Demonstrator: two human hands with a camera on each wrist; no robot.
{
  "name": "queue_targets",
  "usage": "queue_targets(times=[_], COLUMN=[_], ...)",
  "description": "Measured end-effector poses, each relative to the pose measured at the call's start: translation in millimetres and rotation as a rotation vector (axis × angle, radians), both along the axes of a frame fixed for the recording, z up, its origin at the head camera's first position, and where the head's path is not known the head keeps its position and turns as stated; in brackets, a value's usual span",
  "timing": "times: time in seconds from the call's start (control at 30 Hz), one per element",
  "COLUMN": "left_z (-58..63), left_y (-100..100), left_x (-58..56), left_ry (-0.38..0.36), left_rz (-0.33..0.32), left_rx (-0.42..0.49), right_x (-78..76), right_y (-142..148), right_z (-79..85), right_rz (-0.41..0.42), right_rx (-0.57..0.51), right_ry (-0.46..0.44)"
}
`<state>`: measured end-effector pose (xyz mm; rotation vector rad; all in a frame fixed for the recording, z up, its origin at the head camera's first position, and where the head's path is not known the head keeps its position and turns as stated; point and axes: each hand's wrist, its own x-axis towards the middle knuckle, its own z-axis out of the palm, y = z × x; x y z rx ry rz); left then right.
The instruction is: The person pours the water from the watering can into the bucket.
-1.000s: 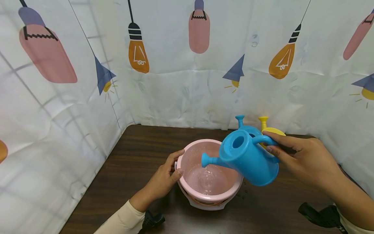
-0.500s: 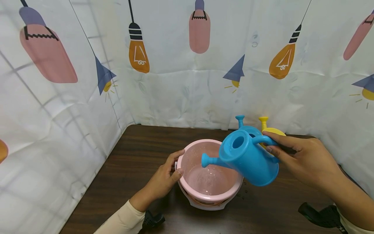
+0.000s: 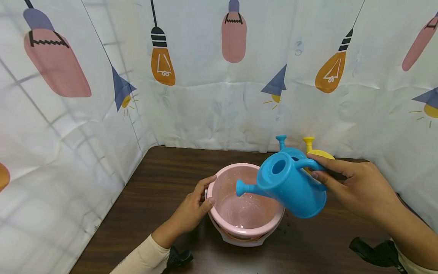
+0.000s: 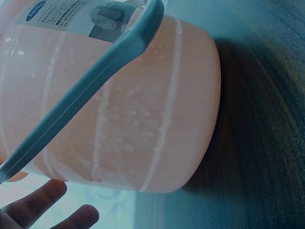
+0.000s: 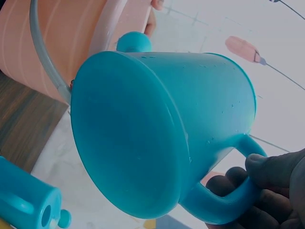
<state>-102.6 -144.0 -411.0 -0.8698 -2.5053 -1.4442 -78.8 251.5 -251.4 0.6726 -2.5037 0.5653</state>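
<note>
A pink bucket (image 3: pixel 244 231) stands on the dark table, with a little water and wet spots inside. My left hand (image 3: pixel 191 209) grips its left rim, thumb over the inner edge and fingers along the outside. In my right hand (image 3: pixel 359 186) is a blue watering can (image 3: pixel 301 194), held by its handle with the fingers curled round. The can tilts left, its spout over the bucket's opening. Droplets cling to its side in the right wrist view. The left wrist view shows the bucket's ribbed wall (image 4: pixel 133 119) and its hanging carrying handle (image 4: pixel 81 100).
Behind the held can stand a second blue watering can (image 3: pixel 293 152) and a yellow watering can (image 3: pixel 319 153), both partly hidden. Water drops (image 3: pixel 287 224) lie on the table (image 3: pixel 164 179) right of the bucket. A printed white curtain (image 3: pixel 212 106) hangs behind and at left.
The splash at the bottom of the bucket has weakened, and the water surface now looks calmer. Both hands, the blue can and the bucket have kept their places.
</note>
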Motion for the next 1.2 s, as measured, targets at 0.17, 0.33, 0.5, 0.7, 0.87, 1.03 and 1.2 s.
queue_targets(times=[0.17, 0.33, 0.5, 0.7, 0.87, 1.03, 1.2], left_z=[-0.6, -0.8, -1.1, -0.2, 0.6, 0.7, -0.1], left_y=[0.0, 0.0, -0.3, -0.1, 0.0, -0.1, -0.2], left_x=[-0.4, -1.3, -1.5, -1.6, -1.1, -0.6, -0.7], left_ry=[0.001, -0.006, -0.009, -0.015, -0.02, -0.02, -0.018], left_rz=[-0.003, -0.004, -0.001, -0.003, 0.004, 0.005, 0.002], left_rx=[0.002, 0.003, 0.001, 0.004, -0.002, -0.007, -0.003], right_x=[-0.4, -1.1, -1.0, -0.6, -0.6, -0.7, -0.6], right_y=[0.0, 0.6, 0.0, -0.9, -1.1, -1.0, -1.3], right_z=[0.0, 0.3, 0.6, 1.1, 1.2, 1.1, 1.1], right_rz=[0.013, 0.025, 0.023, 0.014, 0.011, 0.019, 0.018], right_rx=[-0.007, -0.011, -0.007, -0.007, -0.003, -0.003, 0.001], right_ry=[0.007, 0.017, 0.013, 0.005, 0.002, 0.005, 0.004])
